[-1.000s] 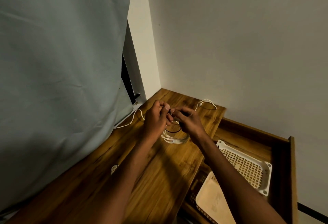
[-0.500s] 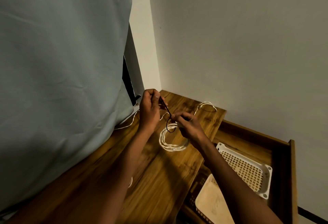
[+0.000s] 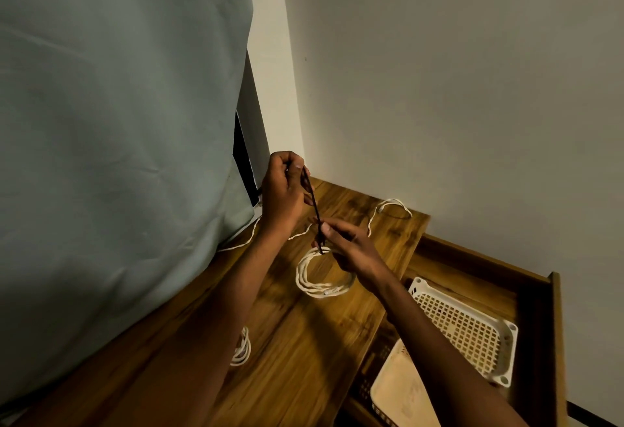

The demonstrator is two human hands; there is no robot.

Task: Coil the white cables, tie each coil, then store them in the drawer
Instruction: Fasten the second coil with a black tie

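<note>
White coil (image 3: 324, 274) lies on the wooden desk (image 3: 304, 342), left hand (image 3: 283, 193) pinching the dark tie (image 3: 315, 213) taut toward eleven o'clock. Right hand (image 3: 351, 247) pinches what seems the knot at twelve; pull steadily, keeping strands bunched.

Dim, warm light is filling the room, seeming to come from about two o'clock, where the wall (image 3: 456, 88) is showing palest. The curtain (image 3: 118, 122) at nine o'clock is staying dull and grey-green. Shadows are pooling inside the drawer (image 3: 537, 325) at four o'clock. Straight lines are bowing towards the edges, and the forearms at six o'clock are looking soft.
</note>
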